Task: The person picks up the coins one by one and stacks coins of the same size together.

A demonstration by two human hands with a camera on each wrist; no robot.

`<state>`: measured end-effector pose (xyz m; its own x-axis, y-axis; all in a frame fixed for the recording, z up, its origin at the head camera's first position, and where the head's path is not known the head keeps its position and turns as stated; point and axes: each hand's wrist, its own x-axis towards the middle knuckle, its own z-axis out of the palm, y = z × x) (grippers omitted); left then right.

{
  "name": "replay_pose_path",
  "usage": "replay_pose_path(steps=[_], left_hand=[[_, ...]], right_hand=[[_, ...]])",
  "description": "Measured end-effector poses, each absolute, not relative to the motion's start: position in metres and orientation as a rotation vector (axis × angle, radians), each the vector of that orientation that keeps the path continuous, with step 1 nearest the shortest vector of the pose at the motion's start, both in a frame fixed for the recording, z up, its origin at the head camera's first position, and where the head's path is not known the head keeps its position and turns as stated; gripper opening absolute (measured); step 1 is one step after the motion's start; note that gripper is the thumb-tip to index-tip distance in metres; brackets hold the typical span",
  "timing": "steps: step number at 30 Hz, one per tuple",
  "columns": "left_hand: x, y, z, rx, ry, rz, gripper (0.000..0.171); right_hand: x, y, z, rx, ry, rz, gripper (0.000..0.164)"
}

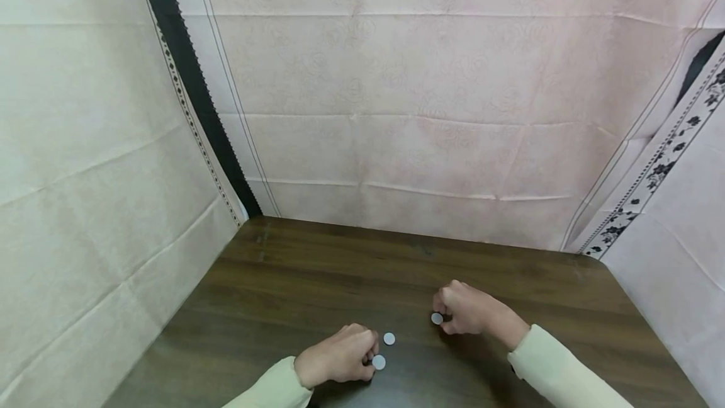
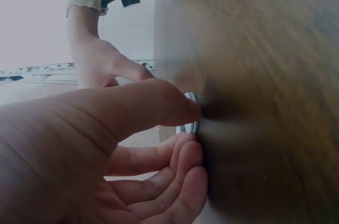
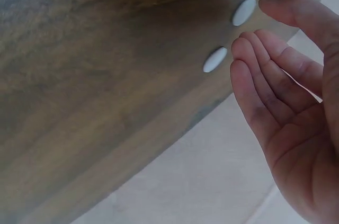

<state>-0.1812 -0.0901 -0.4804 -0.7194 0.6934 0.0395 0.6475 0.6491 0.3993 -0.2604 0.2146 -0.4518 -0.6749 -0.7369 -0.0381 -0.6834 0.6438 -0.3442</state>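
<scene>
Near the front of the table, my left hand (image 1: pixel 342 354) pinches a small round white disc (image 1: pixel 379 362) between thumb and fingertips. In the left wrist view the disc (image 2: pixel 190 114) shows edge-on, partly covered by the thumb. Another white disc (image 1: pixel 389 339) lies just beyond those fingers. Farther right, my right hand (image 1: pixel 467 310) is low over the table, its thumb and fingertips beside a third white disc (image 1: pixel 437 318). The right wrist view shows two discs on the wood; the nearer disc (image 3: pixel 243 12) is just past the parted thumb and loosely bent fingers.
The brown wooden table (image 1: pixel 317 282) extends to a back edge with rounded corners. Pale creased cloth (image 1: pixel 430 80) hangs behind it, with more cloth (image 1: pixel 85 143) at the left and a flower-bordered cloth (image 1: pixel 680 219) at the right.
</scene>
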Motion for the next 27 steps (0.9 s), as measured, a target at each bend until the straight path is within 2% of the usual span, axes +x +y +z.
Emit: replay_pose_path(steps=[12,27], left_hand=[[-0.182,-0.091,-0.481,1.137,2.753,0.585,0.021],[-0.183,-0.090,-0.482,1.164,2.764,0.585,0.021]], right_hand=[[-0.276,0.215,-0.464,-1.164,2.608,-0.467,0.021],[-0.287,0.206,-0.470,-1.215,2.632,-0.306,0.045]])
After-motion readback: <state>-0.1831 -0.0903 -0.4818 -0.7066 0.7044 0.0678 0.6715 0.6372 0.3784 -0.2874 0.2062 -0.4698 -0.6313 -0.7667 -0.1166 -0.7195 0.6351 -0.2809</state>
